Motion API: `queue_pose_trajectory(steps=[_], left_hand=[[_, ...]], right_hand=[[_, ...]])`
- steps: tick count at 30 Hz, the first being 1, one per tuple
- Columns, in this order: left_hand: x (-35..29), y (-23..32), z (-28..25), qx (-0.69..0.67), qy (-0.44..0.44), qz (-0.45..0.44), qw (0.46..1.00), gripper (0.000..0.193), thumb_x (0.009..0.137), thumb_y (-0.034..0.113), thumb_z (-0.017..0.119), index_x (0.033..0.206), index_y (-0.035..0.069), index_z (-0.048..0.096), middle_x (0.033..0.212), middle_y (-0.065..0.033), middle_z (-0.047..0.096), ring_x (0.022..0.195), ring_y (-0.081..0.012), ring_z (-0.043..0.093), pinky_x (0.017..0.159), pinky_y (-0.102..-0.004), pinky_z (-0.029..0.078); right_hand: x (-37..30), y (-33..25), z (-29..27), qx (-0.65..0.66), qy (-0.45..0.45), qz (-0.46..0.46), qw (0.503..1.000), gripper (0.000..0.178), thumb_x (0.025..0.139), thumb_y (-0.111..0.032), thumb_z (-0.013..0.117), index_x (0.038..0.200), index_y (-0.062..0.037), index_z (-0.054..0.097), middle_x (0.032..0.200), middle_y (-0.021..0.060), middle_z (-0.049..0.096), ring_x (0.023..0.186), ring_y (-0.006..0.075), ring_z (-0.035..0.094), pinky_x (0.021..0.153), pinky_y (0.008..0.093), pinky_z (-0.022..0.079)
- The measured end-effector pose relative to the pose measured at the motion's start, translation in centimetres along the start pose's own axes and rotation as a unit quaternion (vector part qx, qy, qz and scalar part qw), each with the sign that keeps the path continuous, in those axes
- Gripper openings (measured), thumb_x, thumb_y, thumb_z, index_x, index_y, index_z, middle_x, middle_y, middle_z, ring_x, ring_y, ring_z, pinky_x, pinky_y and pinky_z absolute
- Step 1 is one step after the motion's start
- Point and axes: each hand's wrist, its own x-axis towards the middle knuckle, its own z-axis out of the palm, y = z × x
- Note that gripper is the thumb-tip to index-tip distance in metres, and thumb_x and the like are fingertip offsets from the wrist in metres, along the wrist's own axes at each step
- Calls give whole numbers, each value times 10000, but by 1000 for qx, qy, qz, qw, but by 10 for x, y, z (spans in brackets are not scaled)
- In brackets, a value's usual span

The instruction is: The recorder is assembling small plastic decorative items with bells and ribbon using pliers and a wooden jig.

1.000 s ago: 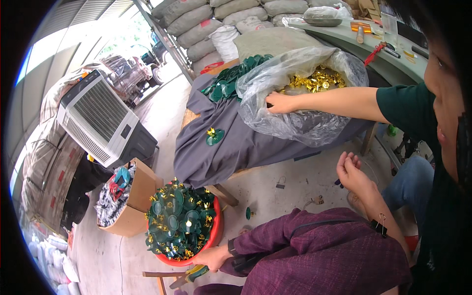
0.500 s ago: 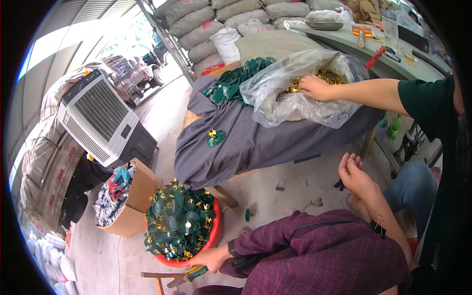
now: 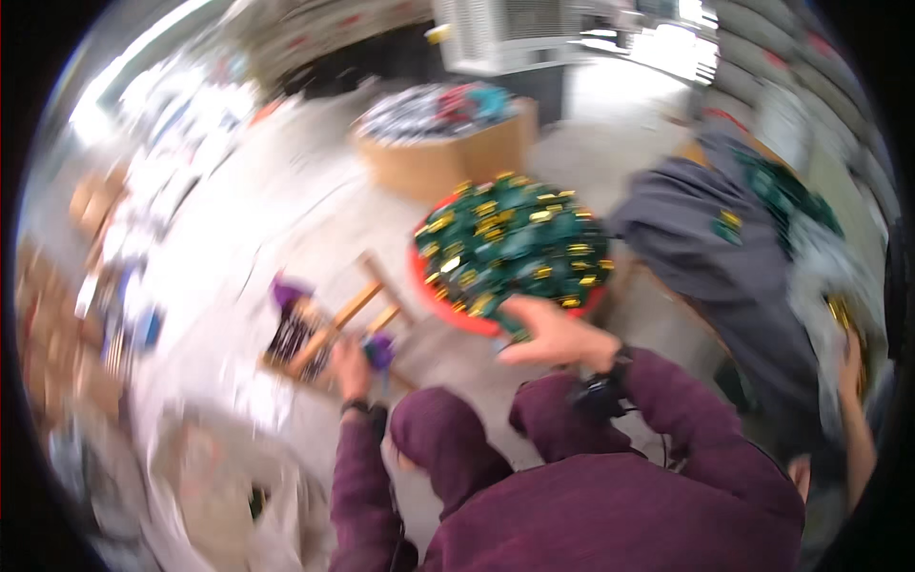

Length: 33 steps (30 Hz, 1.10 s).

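Observation:
My right hand (image 3: 562, 336) is at the near rim of a red basin (image 3: 440, 307), thumb and fingers curved around a dark green disc (image 3: 516, 331), blurred by motion. The basin is heaped with green disc pieces (image 3: 534, 238) topped with shiny gold. On the left, my left hand (image 3: 351, 370) is beside a low wooden frame (image 3: 355, 303) and a small purple object (image 3: 380, 351). Its fingers are smeared, so whether it grips anything is unclear. A dark patterned item with a second purple piece (image 3: 291, 291) lies against the frame.
Beyond the basin stands a cardboard box (image 3: 443, 162) of silvery items. To the right, a grey cloth (image 3: 681, 214) covers a table with green discs (image 3: 786, 191) and a clear bag (image 3: 829, 276), where a co-worker's hand (image 3: 850, 367) reaches in. A pale sack (image 3: 205, 496) sits at lower left.
The view has swung left, bringing the basin to the middle and my left hand into sight. My right hand has a green disc now. The co-worker's hand is still in the bag.

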Motion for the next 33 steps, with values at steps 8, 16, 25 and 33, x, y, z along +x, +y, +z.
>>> queue_pose_trajectory(steps=[8, 16, 25, 33], left_hand=[[-21, 20, -2, -65, 110, 21, 992, 179, 913, 203, 625, 1018, 66, 670, 914, -121, 640, 875, -263, 630, 779, -354, 483], [-28, 40, -8, -79, 94, 21, 992, 146, 901, 154, 618, 1018, 68, 636, 887, -117, 613, 874, -294, 598, 786, -364, 474], [-20, 47, -3, -112, 95, 31, 989, 127, 850, 151, 635, 943, 66, 621, 911, -102, 631, 930, -330, 573, 779, -442, 450], [-25, 41, -5, -201, 115, -5, 973, 217, 780, 74, 656, 991, 43, 617, 899, -151, 637, 864, -351, 610, 742, -420, 495]], right_hand=[[113, -41, 43, -242, -23, -138, 960, 558, 698, -119, 669, 1205, 20, 482, 914, 204, 568, 853, 385, 585, 724, 423, 472], [175, -25, 86, -366, -141, -59, 918, 554, 699, -60, 606, 1234, 16, 480, 934, 221, 577, 870, 390, 600, 733, 450, 486], [185, -19, 98, -394, -131, -44, 909, 431, 694, -45, 644, 1095, 33, 505, 912, 192, 582, 858, 400, 577, 748, 411, 476], [194, -9, 138, -139, -118, -243, 953, 543, 621, -49, 664, 1139, 13, 516, 1186, 253, 522, 1148, 405, 495, 932, 421, 424]])
